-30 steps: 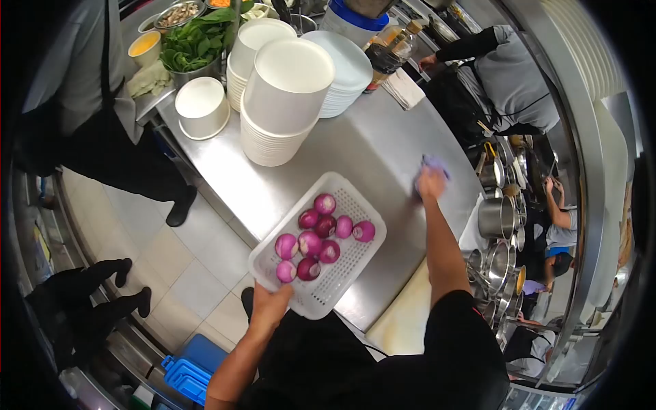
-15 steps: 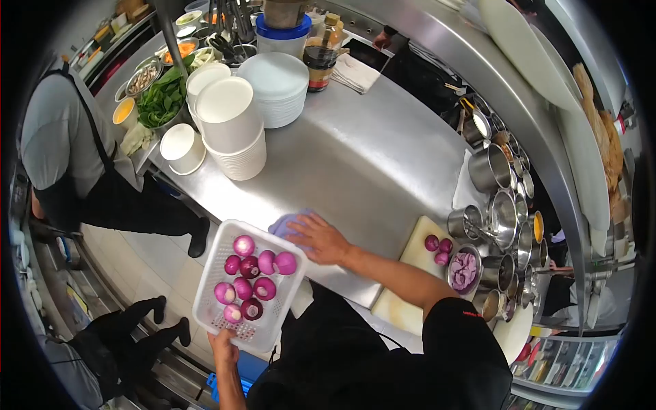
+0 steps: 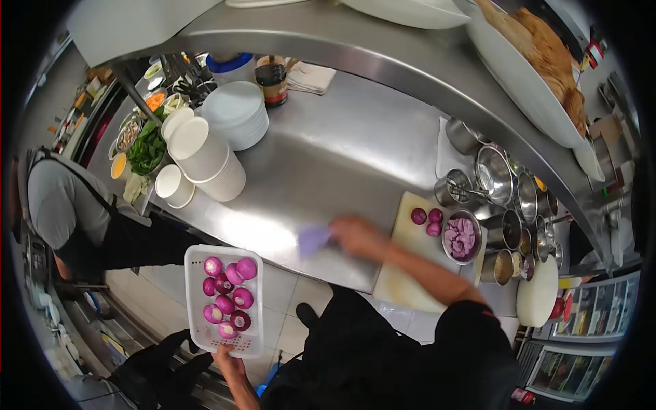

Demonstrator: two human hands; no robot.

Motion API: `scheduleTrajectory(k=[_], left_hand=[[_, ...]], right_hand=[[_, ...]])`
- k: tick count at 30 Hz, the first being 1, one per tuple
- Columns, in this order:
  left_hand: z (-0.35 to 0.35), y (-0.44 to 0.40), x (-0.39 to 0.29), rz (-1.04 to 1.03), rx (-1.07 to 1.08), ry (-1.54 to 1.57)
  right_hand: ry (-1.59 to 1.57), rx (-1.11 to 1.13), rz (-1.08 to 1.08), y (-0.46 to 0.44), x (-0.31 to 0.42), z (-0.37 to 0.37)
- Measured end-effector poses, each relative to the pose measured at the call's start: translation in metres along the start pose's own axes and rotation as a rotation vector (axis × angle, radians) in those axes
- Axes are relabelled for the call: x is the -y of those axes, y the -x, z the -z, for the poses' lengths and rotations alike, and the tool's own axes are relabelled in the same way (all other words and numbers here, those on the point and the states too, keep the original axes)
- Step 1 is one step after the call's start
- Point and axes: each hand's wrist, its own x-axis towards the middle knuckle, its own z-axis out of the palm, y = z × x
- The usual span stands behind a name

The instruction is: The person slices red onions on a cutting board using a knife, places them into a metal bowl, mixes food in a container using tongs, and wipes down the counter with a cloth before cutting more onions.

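Note:
My left hand grips the near end of a white perforated plastic basket, which I hold beside the counter's front edge. Several peeled red onions lie in it. Over the steel counter, my right hand is blurred by motion, with a purple cloth trailing from its fingers. To the right of that hand is a cutting board with 3 red onions on it. A steel bowl of cut onion pieces stands at the board's right side.
Stacked white tubs and pale plates stand at the counter's left. Steel pots crowd the right. A steel shelf overhangs the back. At left stands a person in a grey shirt; another is partly visible below.
My right hand has swept to the right along the counter, taking the purple cloth with it. The basket has shifted lower, and my view has tilted up and turned.

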Motion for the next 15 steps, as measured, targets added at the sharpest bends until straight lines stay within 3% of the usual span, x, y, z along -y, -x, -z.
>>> scheduleTrajectory(k=[1,2,3,4,5,8,10,11,12,13,15], left_hand=[[-0.006,0.004,-0.004,0.015,0.015,-0.006],[-0.01,0.008,-0.008,0.032,0.025,-0.011],[-0.012,0.011,-0.011,0.05,0.033,-0.018],[0.0,0.006,-0.005,0.055,0.047,-0.001],[-0.003,0.01,-0.009,0.056,0.052,-0.024],[-0.029,0.021,-0.02,0.042,0.063,-0.071],[-0.03,0.021,-0.014,0.017,0.047,-0.092],[-0.027,0.018,-0.01,0.013,0.054,-0.074],[-0.033,0.019,-0.011,0.006,0.064,-0.073],[-0.043,0.019,-0.011,0.0,0.078,-0.067],[-0.055,0.01,-0.011,0.057,0.126,-0.108]], right_hand=[[0.159,0.0,0.075,-0.013,-0.052,0.04],[-0.368,-0.106,0.219,-0.013,-0.132,0.069],[-0.076,-0.11,-0.334,-0.024,-0.158,0.107],[-0.162,-0.032,-0.426,-0.024,-0.203,0.147],[0.306,0.148,-0.629,-0.027,-0.219,0.177],[0.429,0.119,-1.157,-0.043,-0.303,0.097],[0.149,-0.008,-1.393,-0.056,-0.21,0.085],[0.166,-0.044,-1.357,-0.063,-0.151,0.075],[0.235,0.028,-1.253,-0.073,-0.165,0.041],[0.199,-0.053,-1.174,-0.076,-0.115,0.029],[0.25,0.037,-0.986,-0.091,-0.064,-0.009]])
